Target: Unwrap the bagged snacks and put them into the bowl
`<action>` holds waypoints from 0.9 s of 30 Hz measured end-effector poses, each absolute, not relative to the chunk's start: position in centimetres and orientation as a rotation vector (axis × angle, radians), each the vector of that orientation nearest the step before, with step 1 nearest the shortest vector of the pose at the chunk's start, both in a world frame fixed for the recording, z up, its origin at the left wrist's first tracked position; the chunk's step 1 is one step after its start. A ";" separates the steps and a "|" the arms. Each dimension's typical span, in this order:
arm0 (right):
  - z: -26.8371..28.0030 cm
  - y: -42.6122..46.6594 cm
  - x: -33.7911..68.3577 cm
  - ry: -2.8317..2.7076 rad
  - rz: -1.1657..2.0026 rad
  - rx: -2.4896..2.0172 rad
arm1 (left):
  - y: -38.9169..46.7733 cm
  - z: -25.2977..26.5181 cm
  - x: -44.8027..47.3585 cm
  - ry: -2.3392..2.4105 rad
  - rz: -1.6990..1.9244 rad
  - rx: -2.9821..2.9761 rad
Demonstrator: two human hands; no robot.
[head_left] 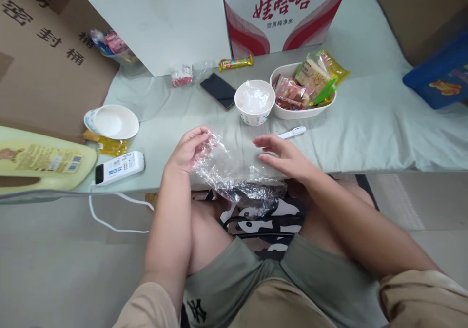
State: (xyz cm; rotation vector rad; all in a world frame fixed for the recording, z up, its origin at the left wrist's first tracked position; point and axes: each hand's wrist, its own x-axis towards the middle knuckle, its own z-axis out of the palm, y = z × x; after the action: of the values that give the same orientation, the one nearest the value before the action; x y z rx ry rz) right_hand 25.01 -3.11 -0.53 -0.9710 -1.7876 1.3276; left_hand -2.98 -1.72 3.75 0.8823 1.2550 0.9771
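The plastic bag was clear, the tablecloth plain pale green. The paper bowl was white with blue-green marks, the carton white with red lettering and curved red bands. The phone was black, the slim wrapper yellow, the shorts grey-green.

Single camera, worn on the seated person's head. From where I stand it faces forward, pitched down: shorts near and low, left hand and right hand close at mid-height, table beyond, boxes farthest, along the top edge.
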 end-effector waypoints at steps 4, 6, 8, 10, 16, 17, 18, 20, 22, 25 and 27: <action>-1.3 -2.4 22.7 -1.906 1.652 -0.729 | -2.3 4.3 -1.4 1.139 0.860 0.951; -1.1 -2.8 22.1 -2.033 1.684 -0.721 | -2.4 4.2 -1.2 1.130 0.847 0.977; -0.8 -3.3 21.9 -2.145 1.622 -0.772 | -2.2 3.7 -1.2 1.148 0.858 1.011; -0.4 -3.7 21.9 -2.200 1.529 -0.839 | -2.0 3.0 -1.4 1.208 0.892 1.082; 0.0 -3.9 22.0 -1.944 1.406 -0.935 | -1.1 1.0 -1.9 1.424 1.153 1.060; 0.1 -3.8 22.0 -1.874 1.396 -0.945 | -1.2 1.0 -1.6 1.389 1.160 0.972; 0.1 -3.8 22.0 -1.811 1.382 -0.961 | -1.4 1.0 -1.3 1.330 1.132 0.890; 0.0 -3.7 22.0 -1.727 1.321 -1.019 | -1.9 1.3 -0.2 1.179 0.984 0.780; -0.1 -3.6 22.0 -1.703 1.223 -1.097 | -2.7 1.5 1.2 1.056 0.826 0.748; -0.5 -3.2 22.0 -1.670 1.128 -1.203 | -3.4 1.4 3.1 1.030 0.828 0.821; -0.8 -3.0 22.2 -1.592 1.168 -1.235 | -3.6 1.4 3.8 1.088 0.913 0.926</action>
State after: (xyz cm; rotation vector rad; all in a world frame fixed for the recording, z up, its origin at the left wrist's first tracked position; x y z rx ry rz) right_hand 22.17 -3.01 -0.77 -1.2350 -1.5920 1.1676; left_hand 3.76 -3.59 1.41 0.9257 1.0878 0.9134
